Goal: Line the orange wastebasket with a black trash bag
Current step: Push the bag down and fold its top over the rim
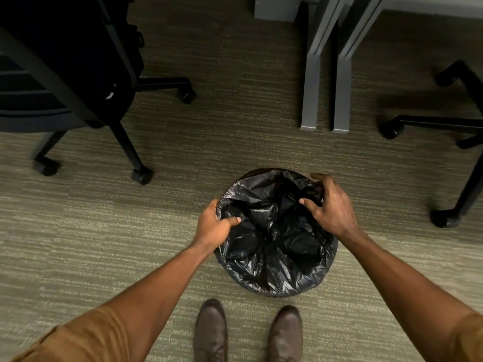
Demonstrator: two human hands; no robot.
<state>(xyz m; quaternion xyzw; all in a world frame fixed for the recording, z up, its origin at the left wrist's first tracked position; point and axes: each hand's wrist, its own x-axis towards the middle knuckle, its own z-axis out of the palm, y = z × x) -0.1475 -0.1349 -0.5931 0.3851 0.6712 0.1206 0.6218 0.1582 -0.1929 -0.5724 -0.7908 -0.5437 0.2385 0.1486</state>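
Observation:
A crinkled black trash bag [274, 246] covers a round wastebasket on the carpet in front of my feet. The bag drapes over the rim all around, so the basket's orange body is hidden. My left hand [213, 226] grips the bag at the left rim, thumb inside the opening. At the far right rim my right hand [330, 205] is closed on the bag's edge, fingers curled over it. The bag's middle sags down into the basket in dark folds.
A black office chair [65, 74] with wheeled legs stands at the left. Grey desk legs [326, 74] rise behind the basket. Another chair base [444, 126] sits at the right. My two brown shoes [248, 333] stand just behind the basket.

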